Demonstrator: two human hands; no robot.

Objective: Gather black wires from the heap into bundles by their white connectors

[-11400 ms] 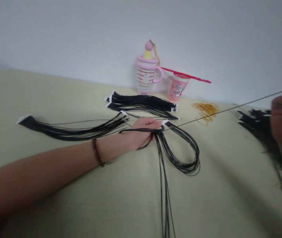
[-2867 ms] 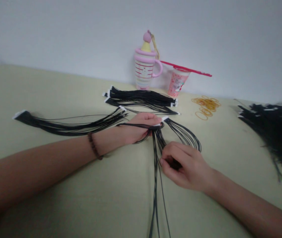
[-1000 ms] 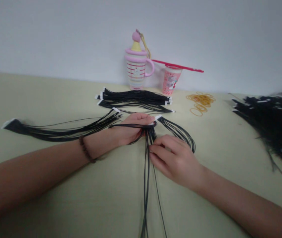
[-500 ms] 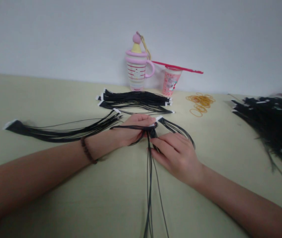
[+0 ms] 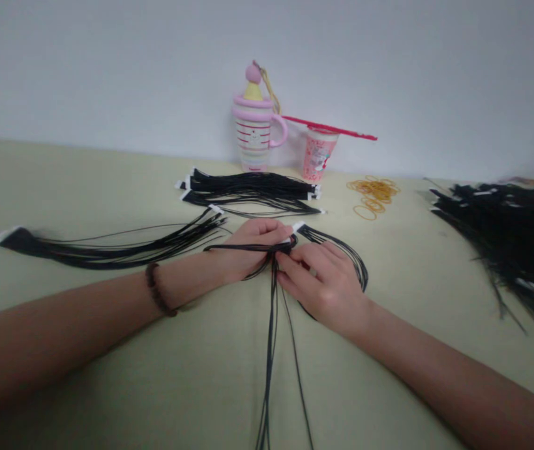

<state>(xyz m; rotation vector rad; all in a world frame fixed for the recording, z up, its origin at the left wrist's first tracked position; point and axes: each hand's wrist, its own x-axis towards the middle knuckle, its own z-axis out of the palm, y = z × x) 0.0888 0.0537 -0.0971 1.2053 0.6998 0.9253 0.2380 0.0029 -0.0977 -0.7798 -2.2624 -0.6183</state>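
Observation:
My left hand [image 5: 255, 247] is closed on a bundle of thin black wires [image 5: 271, 350] with white connectors at the ends. One white connector [image 5: 298, 227] juts out beyond my left fingertips. Some wires loop back over my left wrist, others hang down toward the near edge of the view. My right hand [image 5: 326, 281] pinches the same bundle just below the left thumb, its fingertips close together. A loop of wires [image 5: 349, 253] curves behind my right hand. Exactly which strands lie between the fingers is hidden.
A fanned wire bundle [image 5: 107, 253] lies at the left. Tidier bundles [image 5: 252, 186] rest behind my hands. A lidded mug [image 5: 254, 134], a pink cup [image 5: 318, 153] with a red stick across it, and yellow rubber bands [image 5: 372, 190] stand or lie farther back. A large wire pile [image 5: 511, 231] is at right.
My right hand has moved slightly up and left, its fingertips now closer to my left thumb at the bundle. The whole view has shifted a little.

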